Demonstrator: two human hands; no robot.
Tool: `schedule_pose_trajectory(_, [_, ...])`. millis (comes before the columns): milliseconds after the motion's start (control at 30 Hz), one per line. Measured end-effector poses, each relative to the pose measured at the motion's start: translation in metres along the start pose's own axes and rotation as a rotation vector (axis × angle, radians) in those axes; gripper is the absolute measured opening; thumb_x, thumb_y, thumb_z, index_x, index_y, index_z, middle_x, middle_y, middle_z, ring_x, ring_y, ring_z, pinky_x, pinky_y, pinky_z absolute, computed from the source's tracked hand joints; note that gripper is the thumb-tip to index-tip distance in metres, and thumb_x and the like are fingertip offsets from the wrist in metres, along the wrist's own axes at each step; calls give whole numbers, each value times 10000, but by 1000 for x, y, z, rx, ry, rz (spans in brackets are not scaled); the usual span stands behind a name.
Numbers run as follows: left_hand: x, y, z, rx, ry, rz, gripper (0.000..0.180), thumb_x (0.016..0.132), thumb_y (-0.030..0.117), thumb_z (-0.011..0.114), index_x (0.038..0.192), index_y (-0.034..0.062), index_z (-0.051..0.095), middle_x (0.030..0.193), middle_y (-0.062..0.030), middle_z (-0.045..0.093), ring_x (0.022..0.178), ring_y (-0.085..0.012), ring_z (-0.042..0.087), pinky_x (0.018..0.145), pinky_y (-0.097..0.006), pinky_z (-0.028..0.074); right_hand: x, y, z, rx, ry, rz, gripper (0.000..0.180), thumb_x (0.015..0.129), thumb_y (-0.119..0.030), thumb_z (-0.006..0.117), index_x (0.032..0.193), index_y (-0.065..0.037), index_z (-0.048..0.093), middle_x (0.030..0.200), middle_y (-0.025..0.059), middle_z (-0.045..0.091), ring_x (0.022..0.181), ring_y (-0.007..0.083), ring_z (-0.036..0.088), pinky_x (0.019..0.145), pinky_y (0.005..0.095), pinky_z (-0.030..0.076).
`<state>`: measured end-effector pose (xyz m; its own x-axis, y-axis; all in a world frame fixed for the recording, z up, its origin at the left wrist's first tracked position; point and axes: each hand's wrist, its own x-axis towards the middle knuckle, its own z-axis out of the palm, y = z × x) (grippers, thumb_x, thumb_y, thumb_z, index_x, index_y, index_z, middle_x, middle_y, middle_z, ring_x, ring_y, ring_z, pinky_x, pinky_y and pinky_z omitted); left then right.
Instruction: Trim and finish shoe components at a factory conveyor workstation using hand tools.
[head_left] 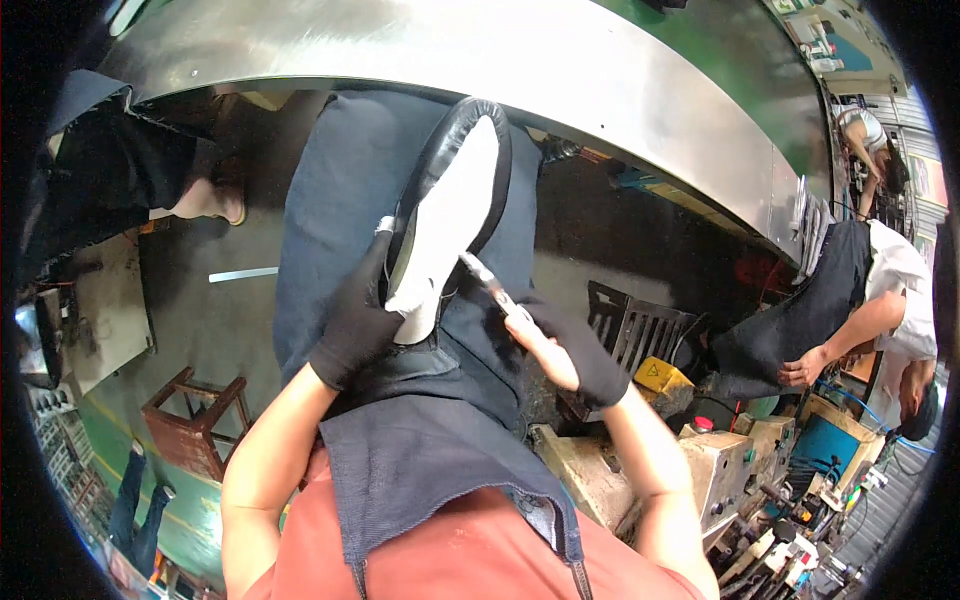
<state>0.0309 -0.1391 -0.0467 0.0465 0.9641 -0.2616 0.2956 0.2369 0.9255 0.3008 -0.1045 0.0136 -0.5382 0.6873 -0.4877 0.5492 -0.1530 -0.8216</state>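
A black leather shoe upper with a white underside (pixel 462 190) lies sole-up across my lap, toe pointing away from me. My left hand (pixel 358 322), in a black glove with a whitish wrap at one fingertip, is closed on the shoe's left side near the heel. Close to the shoe's right edge, my right hand (pixel 578 352) grips a slim hand tool with a greyish blade-like end (pixel 486 277). Its fingertips are bare beyond the black glove. Whether the tool's tip touches the shoe I cannot tell. A dark apron (pixel 320 210) covers my legs beneath the shoe.
A metal bench edge (pixel 560 60) curves across the front. Machinery (pixel 725 470) stands close at my right, near a dark slatted crate (pixel 640 325). A wooden stool (pixel 195 420) is at left. Another person (pixel 840 310) bends over at right; someone's foot (pixel 210 200) shows at left.
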Motion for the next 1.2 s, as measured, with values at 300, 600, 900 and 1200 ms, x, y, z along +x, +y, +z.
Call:
schedule_pose_trajectory(300, [-16, -24, 22, 43, 54, 91, 877, 876, 253, 676, 1495, -117, 177, 1531, -321, 280, 1455, -404, 261, 1177, -418, 246, 47, -50, -11, -978, 34, -243, 488, 983, -427, 481, 796, -25, 684, 722, 176, 675, 635, 359, 684, 586, 457, 548])
schedule_pose_trajectory(600, [38, -5, 37, -244, 327, -21, 572, 1021, 242, 492, 1457, -39, 251, 1432, -276, 391, 1353, -339, 410, 1110, -400, 329, 74, 13, -32, -818, 78, -533, 465, 938, -500, 564, 780, -65, 608, 735, 141, 651, 659, 320, 666, 609, 425, 519])
schedule_pose_trajectory(900, [51, -19, 33, 221, 261, 209, 790, 898, 173, 646, 1475, -85, 173, 1323, -331, 470, 1182, -405, 557, 1034, -420, 416, 51, -80, -79, -920, -364, -84, 524, 961, -501, 514, 825, -27, 692, 705, 196, 655, 673, 337, 685, 636, 437, 530])
schedule_pose_trajectory(1200, [62, 9, -2, 65, 180, 250, 626, 1012, 367, 488, 1444, -29, 269, 1262, -263, 567, 1192, -380, 550, 1042, -398, 413, 3, -121, 36, -612, -271, -932, 402, 844, -435, 635, 876, -35, 657, 809, 158, 641, 722, 330, 647, 610, 435, 526])
